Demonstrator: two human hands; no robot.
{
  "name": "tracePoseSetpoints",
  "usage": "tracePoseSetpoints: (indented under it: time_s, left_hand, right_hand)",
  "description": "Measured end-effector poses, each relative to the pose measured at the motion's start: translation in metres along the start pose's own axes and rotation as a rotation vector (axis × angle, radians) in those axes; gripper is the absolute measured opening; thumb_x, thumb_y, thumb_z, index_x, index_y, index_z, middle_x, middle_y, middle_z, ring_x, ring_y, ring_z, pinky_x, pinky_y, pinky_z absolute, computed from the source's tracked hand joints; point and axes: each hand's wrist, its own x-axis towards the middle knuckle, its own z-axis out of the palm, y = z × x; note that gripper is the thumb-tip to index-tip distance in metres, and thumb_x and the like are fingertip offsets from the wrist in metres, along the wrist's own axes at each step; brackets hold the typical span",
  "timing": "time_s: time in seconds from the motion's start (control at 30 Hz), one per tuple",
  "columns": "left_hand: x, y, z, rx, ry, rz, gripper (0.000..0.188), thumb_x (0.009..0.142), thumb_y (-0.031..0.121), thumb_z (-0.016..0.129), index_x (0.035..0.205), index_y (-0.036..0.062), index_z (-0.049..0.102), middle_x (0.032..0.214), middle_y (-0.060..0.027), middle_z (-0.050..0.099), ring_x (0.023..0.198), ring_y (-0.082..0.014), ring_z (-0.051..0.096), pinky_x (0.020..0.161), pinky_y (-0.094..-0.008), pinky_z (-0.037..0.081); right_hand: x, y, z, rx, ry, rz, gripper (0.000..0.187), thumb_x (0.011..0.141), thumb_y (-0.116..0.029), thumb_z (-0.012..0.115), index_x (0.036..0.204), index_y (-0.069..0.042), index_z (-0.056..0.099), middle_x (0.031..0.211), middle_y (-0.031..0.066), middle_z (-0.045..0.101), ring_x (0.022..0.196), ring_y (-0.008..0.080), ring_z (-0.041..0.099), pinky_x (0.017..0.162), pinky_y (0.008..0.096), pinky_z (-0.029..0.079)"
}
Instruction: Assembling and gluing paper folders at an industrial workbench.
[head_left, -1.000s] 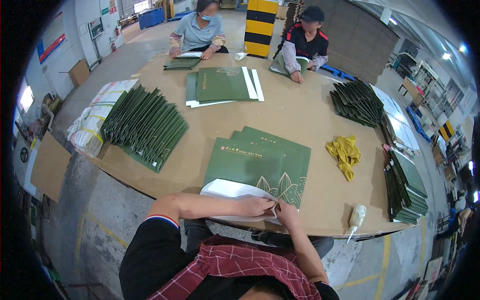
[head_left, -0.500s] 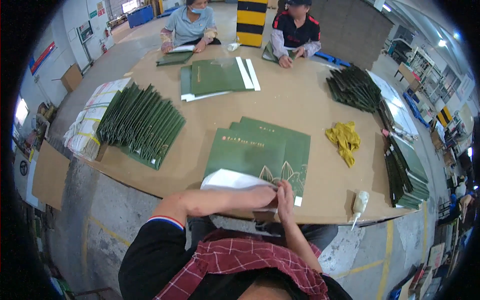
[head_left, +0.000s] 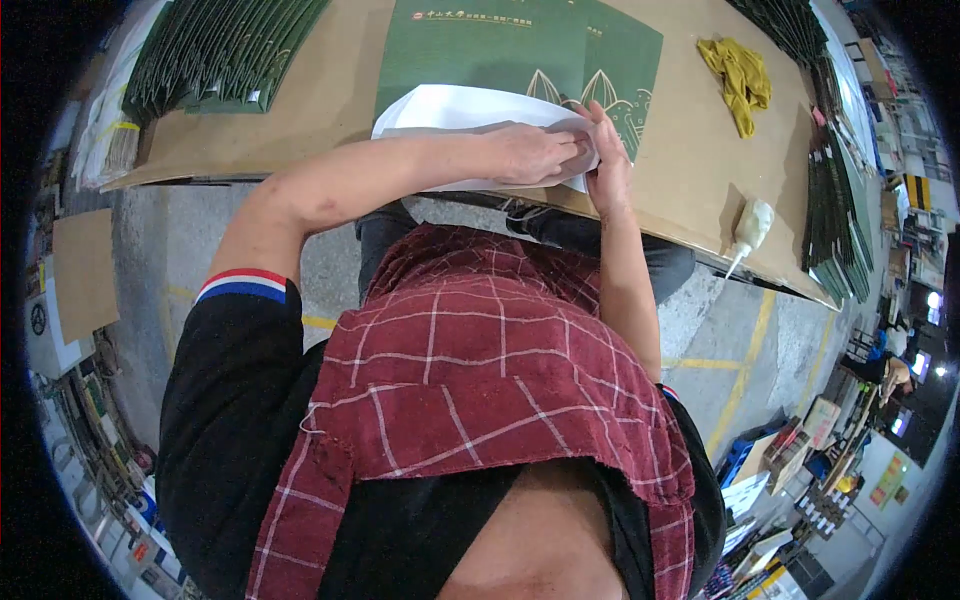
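Observation:
A green paper bag (head_left: pixel 470 50) with thin gold line drawings lies flat at the table edge in front of me, its white bottom flap (head_left: pixel 440 106) raised and bowed. Across this flap reaches my left hand (head_left: pixel 538 155), its fingers closed at the flap's right end, with the tips partly hidden by paper. My right hand (head_left: pixel 610 168) grips the same end from the right, fingers pointing up and the white edge between them and the thumb. Both hands nearly touch. Another green paper bag (head_left: pixel 630 60) lies under the first, showing at its right.
A white squeeze bottle (head_left: pixel 752 226) lies at the table's front edge, nozzle toward me. Beyond it is a crumpled yellow cloth (head_left: pixel 736 82). Folded green bags (head_left: pixel 225 45) stand in a row at left, beside a wrapped white bundle (head_left: pixel 110 140). More bags (head_left: pixel 838 215) are stacked along the right edge.
The view has tipped down toward my body, so the co-workers and the table's far side are out of sight. My left fingers have moved farther onto the white flap, which stands more open.

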Motion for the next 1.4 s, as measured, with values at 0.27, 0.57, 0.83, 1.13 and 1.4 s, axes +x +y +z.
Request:
tracePoseSetpoints:
  time_s: [0.27,0.57,0.83,1.13,1.4]
  left_hand:
    - [-0.018,0.020,0.009,-0.081,0.097,-0.070,0.043,0.082,0.021,0.050,0.118,-0.0003,0.040,0.114,-0.0147,0.044,0.092,-0.0320,0.054,0.078,-0.0378,0.049]
    - [-0.014,0.011,0.006,-0.220,0.096,-0.095,0.038,0.081,0.019,0.051,0.115,0.0029,0.046,0.119,-0.0121,0.044,0.099,-0.0267,0.052,0.079,-0.0359,0.049]
    - [-0.009,0.012,-0.012,0.106,-0.195,-0.218,0.025,0.076,0.020,0.048,0.068,0.0004,0.063,0.068,-0.0216,0.060,0.063,-0.0352,0.060,0.056,-0.0457,0.048]
    - [-0.017,0.000,0.022,0.134,0.151,0.234,0.038,0.083,0.032,0.044,0.102,0.0004,0.054,0.109,-0.0151,0.052,0.108,-0.0310,0.043,0.097,-0.0455,0.026]
    - [-0.032,0.026,-0.009,0.077,-0.134,0.043,0.042,0.082,0.031,0.050,0.114,0.0049,0.048,0.120,-0.0113,0.046,0.117,-0.0247,0.038,0.099,-0.0528,0.022]
  right_hand:
    - [-0.010,0.010,-0.006,-0.233,-0.027,-0.100,0.059,0.091,-0.036,0.036,0.134,0.002,0.023,0.131,0.0160,0.038,0.116,0.0235,0.040,0.099,0.0322,0.029]
    - [-0.005,0.003,-0.001,-0.183,-0.019,-0.028,0.063,0.090,-0.039,0.035,0.134,0.003,0.020,0.132,0.0171,0.036,0.119,0.0250,0.037,0.100,0.0333,0.027]
    - [0.006,0.018,0.013,-1.157,-0.133,-0.404,0.056,0.086,-0.026,0.039,0.132,0.003,0.024,0.135,0.0215,0.028,0.127,0.0339,0.023,0.105,0.0390,0.017]
    - [-0.005,0.017,0.006,-1.033,-0.171,-0.311,0.054,0.090,-0.033,0.036,0.132,0.000,0.027,0.135,0.0178,0.032,0.126,0.0294,0.027,0.104,0.0399,0.016]
    - [0.006,0.021,0.003,-1.223,-0.103,-0.340,0.051,0.091,-0.036,0.032,0.132,-0.005,0.030,0.133,0.0155,0.035,0.125,0.0287,0.031,0.103,0.0450,0.017]
